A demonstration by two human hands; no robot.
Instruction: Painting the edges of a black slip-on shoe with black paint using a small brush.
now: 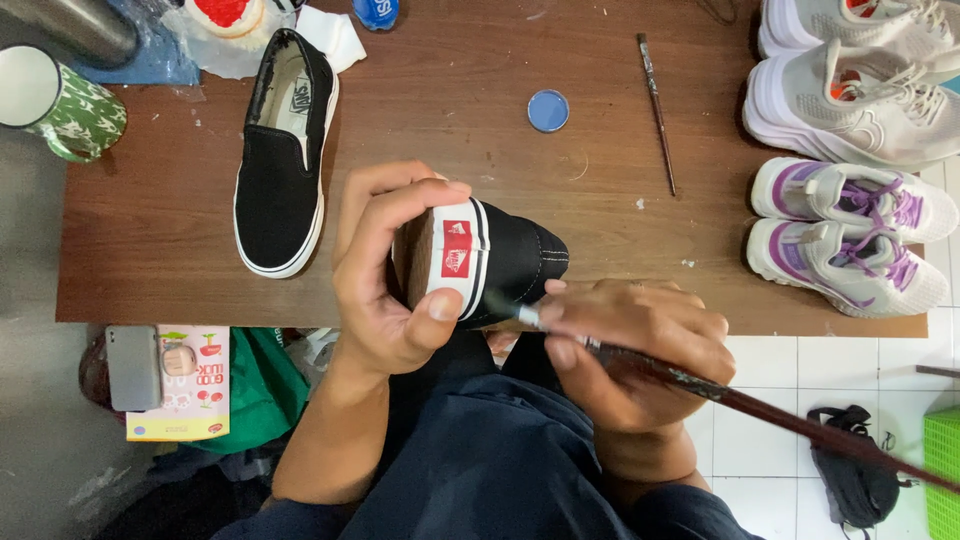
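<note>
A brown wooden table fills the upper frame, and the view is taken from straight above it. At three o'clock, two pairs of trainers are lined up on its right end: a white mesh pair above, a white pair with purple laces below. At ten o'clock a black canvas slip-on shoe with a white rubber sole is laid flat, toe pointed toward the viewer. Dead centre, its twin, a second black slip-on shoe, is held up off the table edge, heel turned to the camera, a red heel tab showing on the white sole band. It is gripped by the left hand, fingers curled over the top of the heel and thumb pressed on the white band. At five o'clock the right hand is closed around a long dark-handled paintbrush, whose metal ferrule and tip are brought against the lower side of the held shoe. At eleven o'clock a green patterned enamel mug is seen on the table corner. At one o'clock a thin spare brush is laid lengthwise, and just left of it a small round blue lid is set down.
</note>
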